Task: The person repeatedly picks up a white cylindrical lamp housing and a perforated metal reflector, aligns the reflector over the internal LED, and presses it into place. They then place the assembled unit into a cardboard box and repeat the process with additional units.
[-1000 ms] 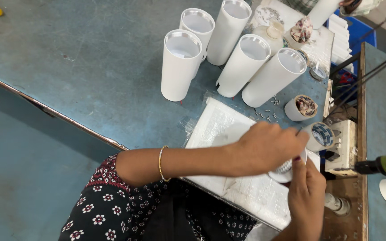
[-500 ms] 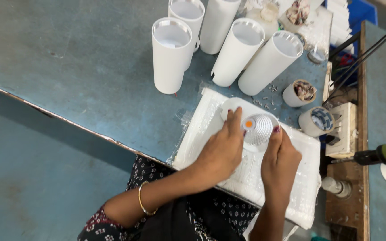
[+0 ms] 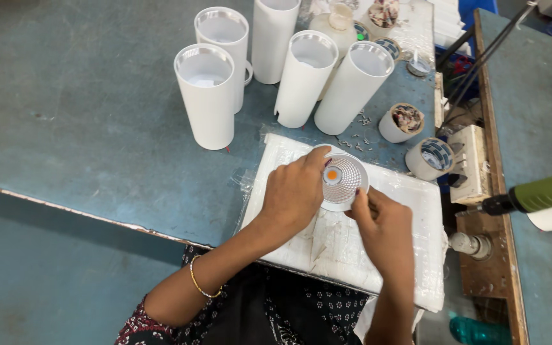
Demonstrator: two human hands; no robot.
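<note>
Both hands, left hand (image 3: 295, 195) and right hand (image 3: 384, 223), grip a round, ribbed, shiny reflector (image 3: 343, 181); white foam pad (image 3: 410, 255) beneath.

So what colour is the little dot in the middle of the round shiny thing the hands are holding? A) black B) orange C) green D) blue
B: the round faceted reflector, held between the left hand and the right hand over the white pad, has a small orange dot at its centre.
</note>
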